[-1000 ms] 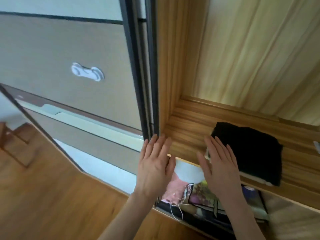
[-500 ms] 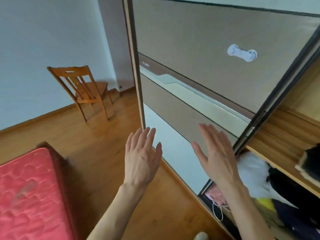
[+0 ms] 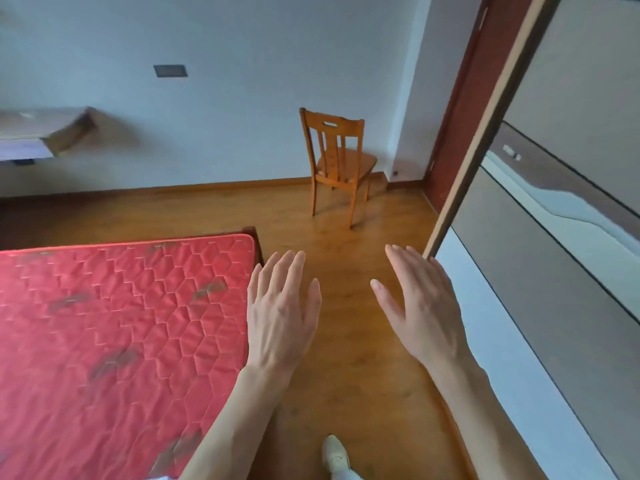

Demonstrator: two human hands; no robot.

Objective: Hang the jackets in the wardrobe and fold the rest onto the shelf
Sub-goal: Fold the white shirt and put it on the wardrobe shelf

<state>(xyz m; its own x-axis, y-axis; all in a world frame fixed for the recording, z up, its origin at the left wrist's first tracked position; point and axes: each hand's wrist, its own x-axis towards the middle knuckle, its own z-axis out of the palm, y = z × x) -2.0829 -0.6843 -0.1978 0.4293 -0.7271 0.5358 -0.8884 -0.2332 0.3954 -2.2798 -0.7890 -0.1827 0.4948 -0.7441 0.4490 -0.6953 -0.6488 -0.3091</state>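
Note:
My left hand (image 3: 281, 311) and my right hand (image 3: 420, 306) are both held out in front of me over the wooden floor, fingers straight and spread, holding nothing. The wardrobe's sliding door (image 3: 561, 209) fills the right side of the view, its edge just beyond my right hand's fingertips. No jacket or other garment shows in this view. The wardrobe's shelf and inside are out of sight.
A bed with a red quilted mattress (image 3: 114, 341) takes up the left, its corner close to my left hand. A wooden chair (image 3: 337, 161) stands by the far wall. Wooden floor (image 3: 356, 393) runs between bed and wardrobe. My shoe (image 3: 335, 453) shows at the bottom.
My view has swung left, from the wardrobe shelf with the folded black garment to the room with bed and chair. Both hands left the shelf edge and stay open in front of me.

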